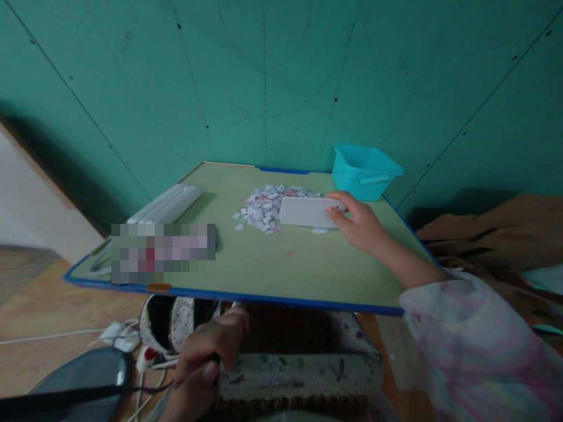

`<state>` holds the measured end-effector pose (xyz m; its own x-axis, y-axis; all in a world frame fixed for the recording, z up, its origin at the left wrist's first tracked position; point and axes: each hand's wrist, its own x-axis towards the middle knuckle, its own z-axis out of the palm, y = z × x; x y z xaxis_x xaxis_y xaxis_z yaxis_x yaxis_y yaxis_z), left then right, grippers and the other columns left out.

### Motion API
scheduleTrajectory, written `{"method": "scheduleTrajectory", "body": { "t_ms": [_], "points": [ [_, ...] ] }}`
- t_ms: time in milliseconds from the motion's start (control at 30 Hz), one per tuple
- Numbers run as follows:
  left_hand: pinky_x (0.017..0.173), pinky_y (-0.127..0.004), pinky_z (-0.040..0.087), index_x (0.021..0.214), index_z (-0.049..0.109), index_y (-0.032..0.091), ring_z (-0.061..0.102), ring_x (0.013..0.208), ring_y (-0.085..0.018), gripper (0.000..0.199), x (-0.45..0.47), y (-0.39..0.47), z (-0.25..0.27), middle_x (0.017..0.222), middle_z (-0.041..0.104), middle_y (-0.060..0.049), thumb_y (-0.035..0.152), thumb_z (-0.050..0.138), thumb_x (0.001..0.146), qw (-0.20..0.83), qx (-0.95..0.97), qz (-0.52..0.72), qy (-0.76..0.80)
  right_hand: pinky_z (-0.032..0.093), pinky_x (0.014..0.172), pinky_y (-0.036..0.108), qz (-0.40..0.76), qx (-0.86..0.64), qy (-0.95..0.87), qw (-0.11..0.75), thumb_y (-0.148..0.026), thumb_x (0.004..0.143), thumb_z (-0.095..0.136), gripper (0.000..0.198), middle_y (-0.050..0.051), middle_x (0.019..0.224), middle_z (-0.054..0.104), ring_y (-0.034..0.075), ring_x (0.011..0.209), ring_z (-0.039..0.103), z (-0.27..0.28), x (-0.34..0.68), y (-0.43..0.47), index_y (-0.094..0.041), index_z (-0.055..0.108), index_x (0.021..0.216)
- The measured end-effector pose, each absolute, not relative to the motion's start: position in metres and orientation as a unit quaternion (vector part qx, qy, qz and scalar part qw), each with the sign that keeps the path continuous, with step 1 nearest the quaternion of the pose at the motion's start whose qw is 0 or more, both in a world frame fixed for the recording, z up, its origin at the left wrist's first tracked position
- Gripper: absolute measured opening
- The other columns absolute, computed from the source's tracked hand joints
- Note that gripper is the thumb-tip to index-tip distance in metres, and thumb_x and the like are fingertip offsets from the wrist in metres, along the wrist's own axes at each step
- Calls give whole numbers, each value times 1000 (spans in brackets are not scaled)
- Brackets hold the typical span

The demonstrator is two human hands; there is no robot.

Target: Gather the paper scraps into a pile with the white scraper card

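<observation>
My right hand grips the right end of a flat white slab with rounded corners, which could be a phone or a small board. The slab is tilted over the right part of a heap of small white paper squares on the pale table top. A few loose squares lie around the heap. Below the table's front edge is my left hand, its fingers curled. A pale bit shows at its fingertips, but I cannot make out what it holds.
A turquoise basket with a handle stands at the table's back right corner. On the left lie a white plastic-wrapped bundle and a pixelated object. Cables and a power strip are on the floor. Cardboard is piled at right.
</observation>
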<state>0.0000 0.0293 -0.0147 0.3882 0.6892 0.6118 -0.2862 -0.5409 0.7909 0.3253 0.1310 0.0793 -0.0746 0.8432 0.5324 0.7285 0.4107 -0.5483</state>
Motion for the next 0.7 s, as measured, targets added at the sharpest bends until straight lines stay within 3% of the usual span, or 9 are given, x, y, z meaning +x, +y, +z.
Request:
{"method": "scheduleTrajectory", "body": {
  "t_ms": [567,700],
  "points": [
    [70,-35,41,70,55,22,46,64,-16,46,2,30,-15,60,45,3,54,49,103,456,686,546,153,52,72,36,201,-511,-718,427,-37,85,59,27,4,98,71,24,86,66,77,325,128,-27,66,109],
    [66,-35,40,70,54,22,47,66,-17,44,3,32,-13,60,45,2,53,50,102,464,681,546,151,52,68,36,188,-539,-684,455,-39,85,60,29,4,98,71,26,86,66,76,327,130,-28,64,111]
  ]
}}
